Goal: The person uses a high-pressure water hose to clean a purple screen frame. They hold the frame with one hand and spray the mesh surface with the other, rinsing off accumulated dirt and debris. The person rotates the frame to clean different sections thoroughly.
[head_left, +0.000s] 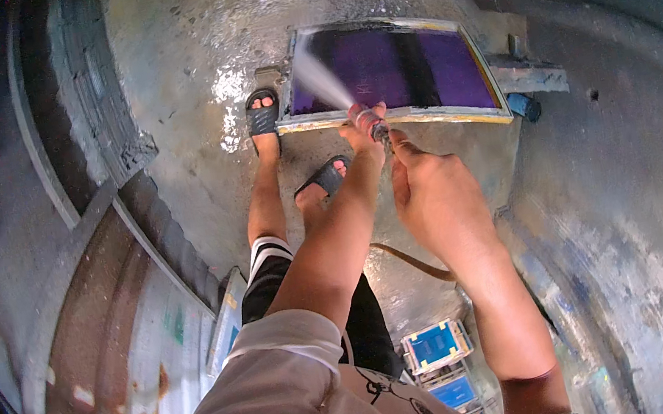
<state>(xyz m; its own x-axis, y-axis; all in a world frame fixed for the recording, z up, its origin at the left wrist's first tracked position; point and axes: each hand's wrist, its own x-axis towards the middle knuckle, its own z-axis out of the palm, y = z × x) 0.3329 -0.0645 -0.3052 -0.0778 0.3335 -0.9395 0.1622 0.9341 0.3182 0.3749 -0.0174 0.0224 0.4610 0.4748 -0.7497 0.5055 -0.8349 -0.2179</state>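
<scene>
A reddish spray nozzle (372, 125) sits in both of my hands in the middle of the view, throwing a white jet of water up and to the left. My left hand (361, 131) is wrapped round its front part. Behind it, my right hand (435, 183) closes on the rear end, with thumb and fingers pressed together. The jet falls across the left side of a framed screen (362, 65), which has a purple surface with a dark band down it. This frame lies tilted just beyond my hands, its near edge close to my left hand.
My feet in black sandals (263, 114) stand left of the frame on wet concrete (181, 58). A hose (413, 262) runs below my right hand. A blue can-like object (524, 107) lies at the frame's right corner. Smaller blue framed screens (436, 345) stand behind me.
</scene>
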